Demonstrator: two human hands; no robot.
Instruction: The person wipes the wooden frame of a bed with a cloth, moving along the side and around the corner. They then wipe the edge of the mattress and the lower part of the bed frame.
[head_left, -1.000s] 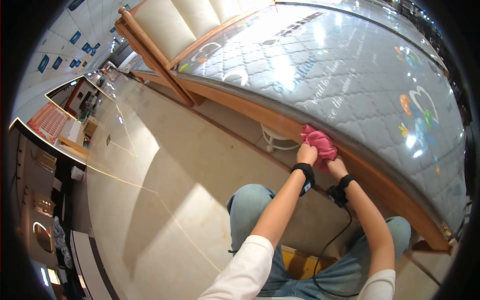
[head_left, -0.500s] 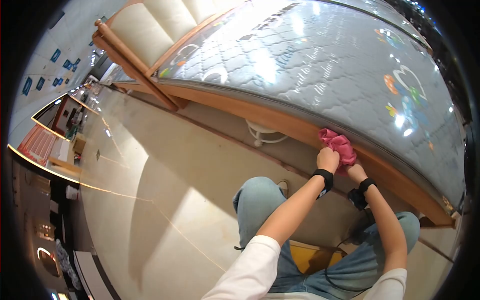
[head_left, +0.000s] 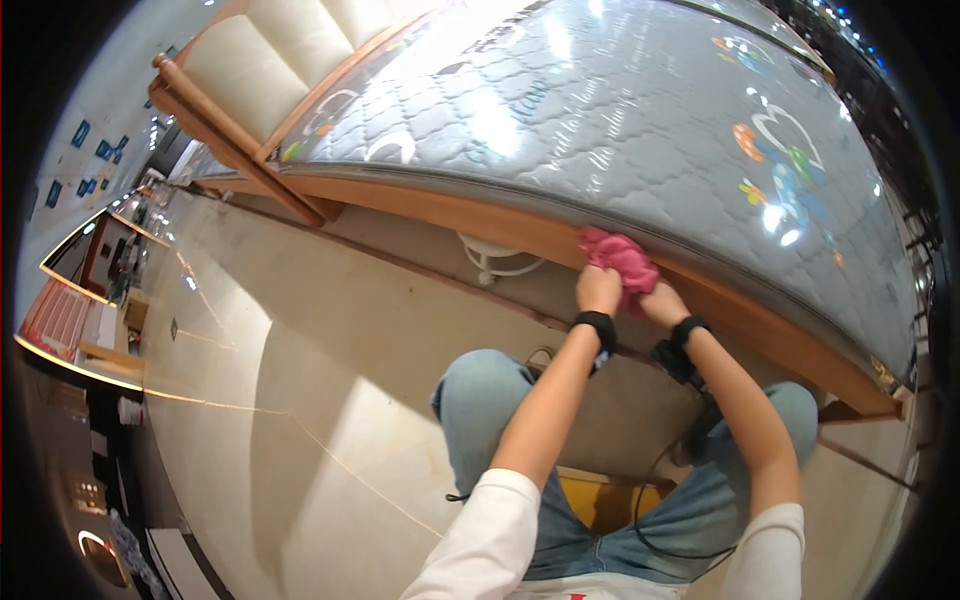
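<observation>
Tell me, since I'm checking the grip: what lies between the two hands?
The head view shows the pink cloth bunched between left hand and right hand.

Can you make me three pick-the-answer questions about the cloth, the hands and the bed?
1. Where is the cloth?
A. on the floor
B. against the wooden bed frame
C. on the headboard

2. What colour is the cloth?
A. pink
B. green
C. white

3. How do the left hand and right hand stand?
A. both grip the cloth
B. both hang free
C. one rests on a knee

Answers: 1 B, it is pressed to the rail under the mattress. 2 A, it shows bright pink. 3 A, both hands close on it.
</observation>
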